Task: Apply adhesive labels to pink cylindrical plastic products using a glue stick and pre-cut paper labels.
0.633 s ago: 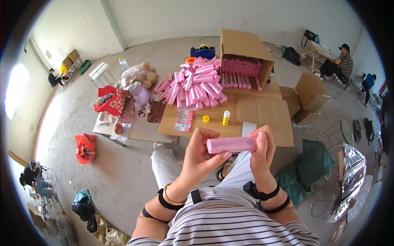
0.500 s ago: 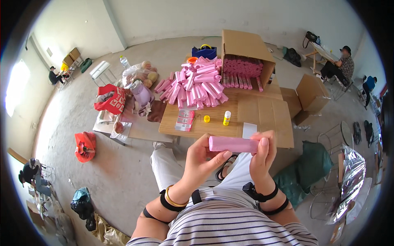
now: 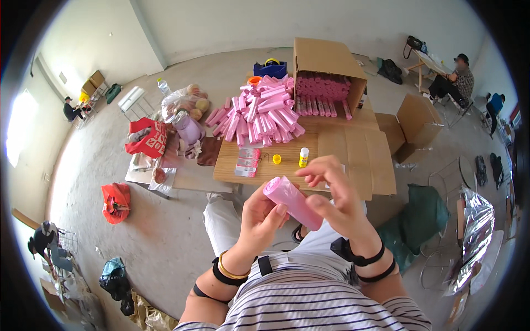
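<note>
A roll of pink plastic bags [image 3: 295, 205] is tilted above my lap, its coiled end up to the left. My left hand [image 3: 258, 218] is closed round it, with the thumb along the near side. At the roll's right side my right hand [image 3: 345, 207] has its fingers apart; its thumb is close to the roll, and contact is hard to make out. Just beyond, on the wooden table [image 3: 232, 174], stand an uncapped glue stick [image 3: 303, 159] and its yellow cap [image 3: 276, 159], beside several pink-and-white labels [image 3: 247, 163].
A heap of pink rolls [image 3: 259, 113] lies at the table's back, beside a cardboard box [image 3: 328, 58] stacked with wrapped rolls. A tape dispenser [image 3: 270, 69] is behind the heap. Bags and a lilac jug [image 3: 189, 127] occupy the left bench. Another person [image 3: 455, 83] sits far right.
The roll has swung from level to tilted, its right end dropping toward me. My right hand has released that end and spread its fingers, while my left keeps hold.
</note>
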Demonstrator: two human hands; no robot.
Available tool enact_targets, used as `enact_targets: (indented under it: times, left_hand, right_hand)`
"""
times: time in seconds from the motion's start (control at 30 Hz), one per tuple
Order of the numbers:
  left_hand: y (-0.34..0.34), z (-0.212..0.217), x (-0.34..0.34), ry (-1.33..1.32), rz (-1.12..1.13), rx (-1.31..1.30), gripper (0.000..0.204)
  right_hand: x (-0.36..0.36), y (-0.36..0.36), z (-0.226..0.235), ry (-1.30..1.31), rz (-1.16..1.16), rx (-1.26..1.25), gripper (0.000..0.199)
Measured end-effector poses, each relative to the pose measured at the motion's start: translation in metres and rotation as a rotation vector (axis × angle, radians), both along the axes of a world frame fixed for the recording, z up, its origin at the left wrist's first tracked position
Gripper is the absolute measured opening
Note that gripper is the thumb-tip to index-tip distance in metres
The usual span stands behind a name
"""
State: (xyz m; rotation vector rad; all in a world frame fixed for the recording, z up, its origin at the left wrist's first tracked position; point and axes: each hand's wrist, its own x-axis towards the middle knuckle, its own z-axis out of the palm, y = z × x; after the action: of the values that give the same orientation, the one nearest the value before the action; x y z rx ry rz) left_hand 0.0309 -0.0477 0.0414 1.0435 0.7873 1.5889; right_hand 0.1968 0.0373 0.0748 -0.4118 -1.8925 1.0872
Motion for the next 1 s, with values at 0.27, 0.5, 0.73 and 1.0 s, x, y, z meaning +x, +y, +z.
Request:
enact_targets:
  times: [0.27,0.5,0.73,1.0]
  left_hand:
    - [-0.002,-0.01,-0.009,0.131,-0.075,-0.007,0.034]
    - [-0.002,0.005,-0.013,0.358,0.035,0.115,0.029]
    - [0.003,0.016,-0.015,0.629,0.106,0.296,0.029]
    - [0.002,0.015,-0.017,0.625,0.102,0.301,0.031]
  right_hand:
    - [-0.016,0.002,-0.003,0.105,0.104,-0.246,0.02]
    - [-0.011,-0.003,0.005,0.082,0.102,-0.177,0.014]
    - [-0.003,-0.007,0.008,0.082,0.132,-0.185,0.015]
    - [-0.005,-0.009,0.009,0.093,0.152,-0.204,0.013]
